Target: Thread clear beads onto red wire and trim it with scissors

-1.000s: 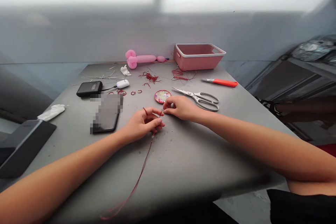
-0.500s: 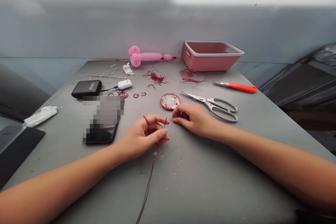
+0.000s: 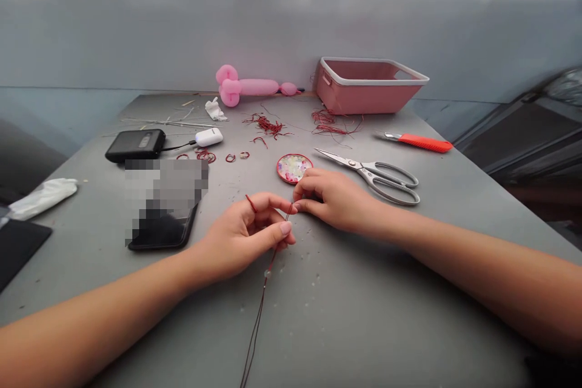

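Grey table [image 3: 364,303]. Left hand [image 3: 254,230]: pinching dark-red cord [image 3: 263,294], tip upward, apparently for steadiness; tail towards six o'clock. Right hand [image 3: 325,197]: fingers beside that tip, whether gripping cannot be told. Bead dish [image 3: 294,154]: twelve o'clock from both, presumably for easy reach.

Two hands [image 3: 245,227], one balloon [image 3: 257,86], one basket [image 3: 368,99], one utility knife [image 3: 422,142]

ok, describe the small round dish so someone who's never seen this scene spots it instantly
From the pink bin at the back of the grey table, come forward to the silver scissors. The small round dish sits just left of their tips, beyond the right hand. Its red rim around pale and pink bits separates it from the loose red cords behind.
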The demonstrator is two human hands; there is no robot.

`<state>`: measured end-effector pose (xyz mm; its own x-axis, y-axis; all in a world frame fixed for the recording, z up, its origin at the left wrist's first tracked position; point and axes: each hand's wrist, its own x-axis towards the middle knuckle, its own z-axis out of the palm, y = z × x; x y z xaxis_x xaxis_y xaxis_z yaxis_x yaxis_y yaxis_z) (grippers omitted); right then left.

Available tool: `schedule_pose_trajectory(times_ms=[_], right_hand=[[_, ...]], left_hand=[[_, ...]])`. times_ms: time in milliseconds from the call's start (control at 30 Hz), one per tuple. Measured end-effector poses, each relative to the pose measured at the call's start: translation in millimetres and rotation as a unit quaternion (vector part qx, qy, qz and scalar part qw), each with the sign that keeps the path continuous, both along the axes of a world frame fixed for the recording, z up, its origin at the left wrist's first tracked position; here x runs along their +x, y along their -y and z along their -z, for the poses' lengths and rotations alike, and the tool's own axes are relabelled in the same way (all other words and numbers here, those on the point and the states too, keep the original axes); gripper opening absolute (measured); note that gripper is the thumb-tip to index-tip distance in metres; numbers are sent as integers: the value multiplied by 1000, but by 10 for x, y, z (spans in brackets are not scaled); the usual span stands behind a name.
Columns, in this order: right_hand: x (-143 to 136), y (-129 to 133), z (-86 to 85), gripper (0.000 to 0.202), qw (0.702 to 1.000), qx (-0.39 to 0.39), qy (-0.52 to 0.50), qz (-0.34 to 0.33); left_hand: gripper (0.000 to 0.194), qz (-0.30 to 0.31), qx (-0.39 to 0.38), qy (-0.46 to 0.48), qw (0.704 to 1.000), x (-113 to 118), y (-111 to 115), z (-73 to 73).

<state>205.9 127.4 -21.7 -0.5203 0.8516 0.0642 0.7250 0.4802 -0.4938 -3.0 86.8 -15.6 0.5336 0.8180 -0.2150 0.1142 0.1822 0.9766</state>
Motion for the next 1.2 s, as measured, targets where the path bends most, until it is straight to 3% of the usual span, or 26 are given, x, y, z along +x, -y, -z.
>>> schedule_pose_trajectory(times_ms=[233, 467, 567, 667, 800, 1200], right_hand=[[-13, 98, 83, 11, 999, 45, 2, -6], [35, 170, 134, 12, 984, 110, -139, -16], [24, 222, 135, 10, 955, 18, -297, -14], [-20, 286, 131, 19, 899, -101, -426, -30], [-68, 342, 112, 28, 858, -114, -498, -52], [-97, 387, 93, 25, 849, -91, -520, -12]], left_hand=[[25, 9, 16, 10, 1000, -9, -7, 21], [23, 16, -1, 26, 1000, -29, -3, 45], [20, 10, 8, 26, 1000, -32, -6, 49], [12, 5, 16, 34, 999, -26, 4, 42], [11, 8, 17, 31, 999, -13, 19, 25], [15, 29, -3, -8, 1000, -19, 19, -15]])
